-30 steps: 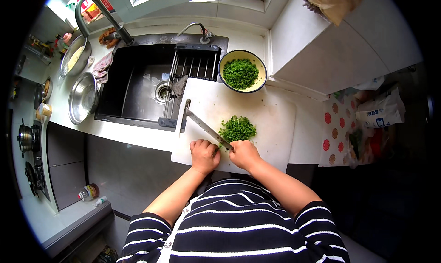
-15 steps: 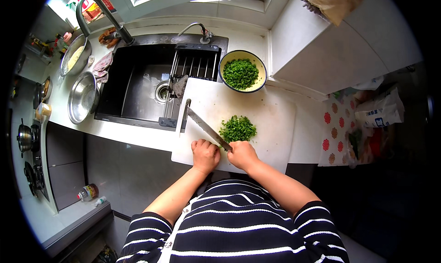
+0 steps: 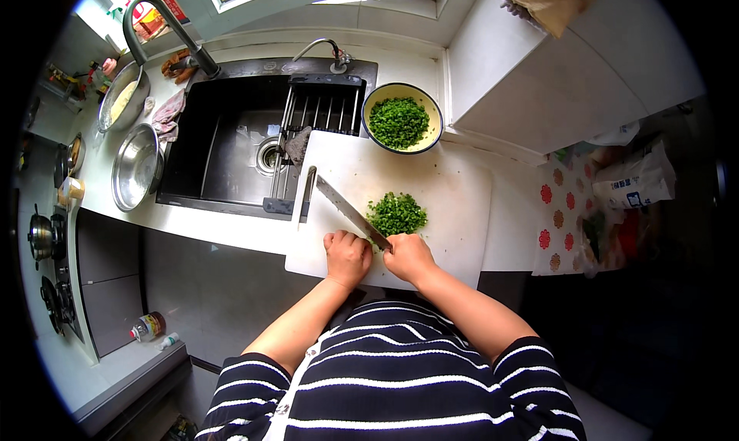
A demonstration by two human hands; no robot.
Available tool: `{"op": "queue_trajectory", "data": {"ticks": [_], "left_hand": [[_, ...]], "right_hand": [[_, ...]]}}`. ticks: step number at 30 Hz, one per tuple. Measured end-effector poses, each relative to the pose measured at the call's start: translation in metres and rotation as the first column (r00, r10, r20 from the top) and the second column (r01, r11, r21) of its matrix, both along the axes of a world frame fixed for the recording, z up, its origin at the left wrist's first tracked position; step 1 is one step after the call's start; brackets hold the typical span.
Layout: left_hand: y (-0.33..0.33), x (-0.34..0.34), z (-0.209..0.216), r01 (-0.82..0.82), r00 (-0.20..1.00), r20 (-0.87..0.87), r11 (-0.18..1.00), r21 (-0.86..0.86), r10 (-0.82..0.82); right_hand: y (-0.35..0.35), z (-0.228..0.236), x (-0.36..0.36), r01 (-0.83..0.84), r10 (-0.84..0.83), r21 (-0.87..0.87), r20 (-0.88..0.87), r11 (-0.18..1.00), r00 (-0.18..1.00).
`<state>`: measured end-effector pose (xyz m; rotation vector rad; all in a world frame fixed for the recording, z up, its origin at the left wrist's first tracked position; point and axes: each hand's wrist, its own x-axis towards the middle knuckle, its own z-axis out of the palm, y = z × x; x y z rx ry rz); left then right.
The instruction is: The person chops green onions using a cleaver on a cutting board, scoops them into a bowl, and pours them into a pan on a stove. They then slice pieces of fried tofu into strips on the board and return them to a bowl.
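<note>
My right hand (image 3: 409,258) is closed around the handle of a kitchen knife (image 3: 349,210), whose blade slants up and left over a white cutting board (image 3: 456,202). Close by on the left, my left hand (image 3: 349,256) rests on the board with curled fingers near the blade's lower part; whatever they hold is hidden. Just beyond the blade lies a pile of finely chopped greens (image 3: 398,213). More chopped greens (image 3: 398,123) fill a dark-rimmed, pale yellow bowl (image 3: 436,124) at the board's far edge.
A black sink (image 3: 231,152) with a rack (image 3: 317,110) lies left of the board, partly under it. Farther left stand a metal basin (image 3: 137,168) and a tall faucet (image 3: 202,56). A white wall corner (image 3: 508,79) rises at right, near a flower-patterned cloth (image 3: 556,218) and plastic bags (image 3: 635,183).
The whole view has shifted slightly. Both hands and the knife keep nearly the same place beside the greens, the blade tilting a little differently.
</note>
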<state>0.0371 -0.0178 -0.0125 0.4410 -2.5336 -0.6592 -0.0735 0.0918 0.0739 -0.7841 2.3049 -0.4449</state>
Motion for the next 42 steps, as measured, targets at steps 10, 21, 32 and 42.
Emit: {"op": "queue_trajectory", "data": {"ticks": [10, 21, 32, 42], "left_hand": [[-0.003, 0.004, 0.007, 0.009, 1.0, -0.014, 1.0, 0.009, -0.008], [-0.004, 0.01, 0.004, -0.007, 1.0, -0.016, 1.0, -0.012, 0.007], [-0.004, 0.01, 0.002, -0.006, 1.0, -0.019, 1.0, -0.014, 0.005], [-0.001, 0.001, 0.0, -0.008, 0.998, -0.057, 1.0, 0.003, 0.008]], "right_hand": [[-0.009, -0.018, -0.004, 0.007, -0.008, -0.036, -0.009, 0.999, 1.0], [-0.012, -0.01, 0.006, 0.012, -0.012, 0.012, -0.033, 1.0, 0.999], [-0.012, -0.008, 0.009, -0.009, 0.01, 0.011, -0.005, 1.0, 1.0], [-0.006, -0.008, -0.008, 0.02, -0.023, -0.064, -0.048, 0.998, 0.999]]}}
